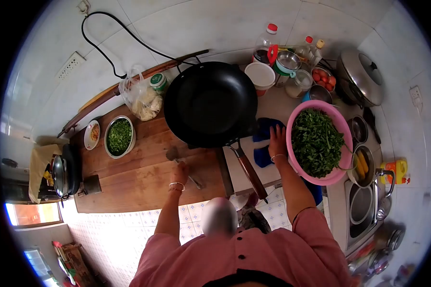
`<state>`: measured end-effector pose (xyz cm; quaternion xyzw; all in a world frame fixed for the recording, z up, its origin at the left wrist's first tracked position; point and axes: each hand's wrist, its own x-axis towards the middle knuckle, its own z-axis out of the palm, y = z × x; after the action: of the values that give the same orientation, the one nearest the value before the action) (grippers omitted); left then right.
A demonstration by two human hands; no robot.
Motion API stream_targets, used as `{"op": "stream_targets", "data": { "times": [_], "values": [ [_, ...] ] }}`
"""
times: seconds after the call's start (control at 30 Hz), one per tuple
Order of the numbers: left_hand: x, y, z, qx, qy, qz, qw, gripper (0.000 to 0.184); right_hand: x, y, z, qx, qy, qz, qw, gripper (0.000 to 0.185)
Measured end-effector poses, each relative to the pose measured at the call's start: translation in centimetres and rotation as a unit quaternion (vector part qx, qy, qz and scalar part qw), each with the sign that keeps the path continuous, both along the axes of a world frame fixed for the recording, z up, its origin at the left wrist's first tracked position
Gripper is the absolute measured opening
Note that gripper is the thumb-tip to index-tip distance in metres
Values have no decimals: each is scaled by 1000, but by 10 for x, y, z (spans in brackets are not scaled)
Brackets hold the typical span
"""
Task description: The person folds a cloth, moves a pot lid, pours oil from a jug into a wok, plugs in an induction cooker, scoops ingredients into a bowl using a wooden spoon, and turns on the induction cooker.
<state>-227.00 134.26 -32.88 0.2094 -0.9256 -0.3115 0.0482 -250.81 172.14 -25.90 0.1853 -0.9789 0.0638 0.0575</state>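
Observation:
My left hand point(180, 170) is closed around a long-handled metal utensil point(195, 182) over the wooden board. Its blunt grey-brown head shows beyond my fingers; whether it is a spoon or a spatula I cannot make out. My right hand point(277, 139) lies with fingers stretched out on a dark blue cloth point(262, 156), close beside a pink basin point(294, 165) of chopped leafy greens point(316, 143). Between and beyond my hands sits a black wok point(210, 103), bare inside, its wooden handle point(249, 173) pointing toward me.
On the wooden board point(139, 177) stand a bowl of chopped green herbs point(119, 137), a small dish point(92, 135), a plastic bag point(146, 103) and a green-lidded jar point(158, 82). Bottles, a white tub point(259, 76) and a lidded pot point(361, 76) line the back right. A sink point(361, 205) is at right.

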Motion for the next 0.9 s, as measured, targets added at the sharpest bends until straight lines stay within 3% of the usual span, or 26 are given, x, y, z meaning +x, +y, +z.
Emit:
{"op": "stream_targets", "data": {
  "times": [0.03,0.1,0.23,0.3,0.33,0.37,0.4,0.43,0.47,0.5,0.53,0.6,0.77,0.83,0.9],
  "values": [
    [-3,-1,21,0,0,-1,1000,17,-5,0,-5,2,19,-1,1000,57],
    [-10,-8,64,-82,-152,97,980,22,-12,-1,-14,7,36,-3,999,57],
    [-15,-20,67,-113,-154,101,976,27,-14,-8,3,-3,-28,-28,999,53],
    [-29,-14,64,0,59,113,992,35,-16,-17,27,16,-51,-44,998,51],
    [-35,-12,56,5,59,101,993,35,-18,-23,36,1,-41,-22,999,47],
    [-42,-11,42,89,98,123,984,39,-20,-26,41,-12,-29,-3,999,44],
    [-49,-8,33,173,136,146,965,42,-27,-30,19,-158,-20,16,987,41],
    [-57,-4,30,179,136,134,965,42,-31,-32,-3,-301,-6,35,953,38],
    [-63,0,28,293,157,171,928,45,-30,-38,5,-298,-2,28,954,38],
    [-67,3,27,402,174,207,875,47,-28,-46,21,-375,-106,-42,920,35],
    [-73,12,43,404,174,204,874,47,-28,-52,28,-446,-208,-108,864,32],
    [-81,29,71,510,134,254,811,49,-29,-59,25,-448,-206,-109,863,32],
    [-89,42,76,570,119,240,777,39,-21,-70,17,-483,-247,-105,834,35],
    [-90,38,71,597,126,187,770,36,-24,-70,15,-417,-201,-92,881,35],
    [-88,35,58,565,117,212,789,33,-16,-73,35,-468,-279,-136,827,35]
  ]
}}
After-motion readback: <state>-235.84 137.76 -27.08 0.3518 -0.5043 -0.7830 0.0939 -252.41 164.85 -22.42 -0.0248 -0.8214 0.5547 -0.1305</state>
